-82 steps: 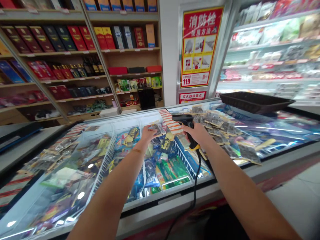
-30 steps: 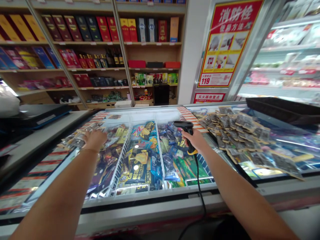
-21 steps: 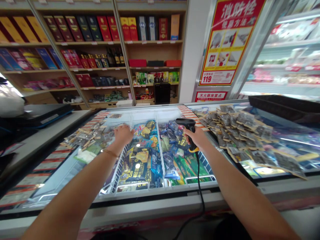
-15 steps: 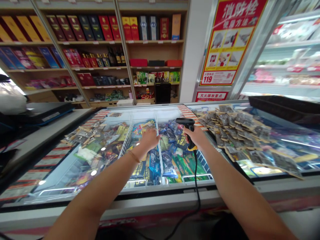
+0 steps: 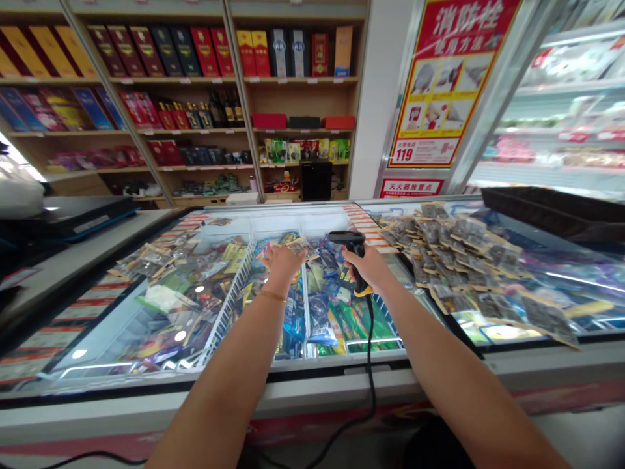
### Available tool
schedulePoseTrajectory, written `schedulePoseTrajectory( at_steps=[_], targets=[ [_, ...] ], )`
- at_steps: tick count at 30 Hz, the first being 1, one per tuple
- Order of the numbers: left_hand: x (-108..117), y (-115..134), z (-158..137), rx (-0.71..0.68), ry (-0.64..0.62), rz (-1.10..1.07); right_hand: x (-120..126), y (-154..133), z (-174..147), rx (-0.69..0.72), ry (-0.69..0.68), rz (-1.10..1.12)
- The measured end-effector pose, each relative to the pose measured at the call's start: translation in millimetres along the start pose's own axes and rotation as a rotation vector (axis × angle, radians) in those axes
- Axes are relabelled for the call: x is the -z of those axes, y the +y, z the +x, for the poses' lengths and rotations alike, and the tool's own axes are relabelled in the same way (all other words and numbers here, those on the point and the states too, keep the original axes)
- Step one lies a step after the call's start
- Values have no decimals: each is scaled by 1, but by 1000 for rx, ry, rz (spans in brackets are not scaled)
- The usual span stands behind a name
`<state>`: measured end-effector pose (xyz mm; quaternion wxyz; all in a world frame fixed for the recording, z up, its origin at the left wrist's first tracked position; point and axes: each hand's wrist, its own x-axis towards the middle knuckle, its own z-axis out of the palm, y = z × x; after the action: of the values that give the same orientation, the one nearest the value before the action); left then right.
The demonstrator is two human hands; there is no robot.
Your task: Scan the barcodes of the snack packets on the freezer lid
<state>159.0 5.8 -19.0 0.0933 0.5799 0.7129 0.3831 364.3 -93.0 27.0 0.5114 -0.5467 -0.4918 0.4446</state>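
Note:
My right hand (image 5: 370, 268) is wrapped around the grip of a black and yellow barcode scanner (image 5: 349, 240), whose head points left over the freezer's glass top. A black cord (image 5: 372, 352) hangs from its handle. My left hand (image 5: 283, 264) is over the glass, palm down with fingers apart. Just beyond it, to the right, a small clear-fronted packet (image 5: 303, 247) with a tan edge lies on the glass; whether the fingertips touch it, I cannot tell. A pile of similar packets (image 5: 452, 244) covers the glass on the right. A smaller pile (image 5: 155, 259) lies on the left.
Colourful frozen food bags (image 5: 361, 319) and white wire dividers (image 5: 229, 296) show beneath the glass. A dark tray (image 5: 551, 212) sits at the back right. Left stands a counter (image 5: 112, 244) carrying a dark flat device (image 5: 83, 215). Shelves (image 5: 303, 104) of boxes are behind.
My left hand has shifted slightly left, and the packet beside it now shows more. My right hand and the scanner have moved a little left in view, which has itself shifted slightly.

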Motion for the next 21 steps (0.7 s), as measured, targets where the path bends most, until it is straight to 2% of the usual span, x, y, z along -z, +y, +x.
schedulePoseTrajectory(
  at_steps=[4, 10, 17, 21],
  targets=[
    [-7, -4, 3, -14, -45, -68, -3, 5, 0, 36, -19, -62],
    [-5, -7, 11, 39, -106, -223, -6, 14, 3, 43, -41, -124],
    [-2, -14, 17, 68, -74, -564, -10, 11, -4, 85, -54, -87],
    [-4, -14, 17, 96, -99, -741, -12, 10, -10, 136, -117, -184]
  ],
)
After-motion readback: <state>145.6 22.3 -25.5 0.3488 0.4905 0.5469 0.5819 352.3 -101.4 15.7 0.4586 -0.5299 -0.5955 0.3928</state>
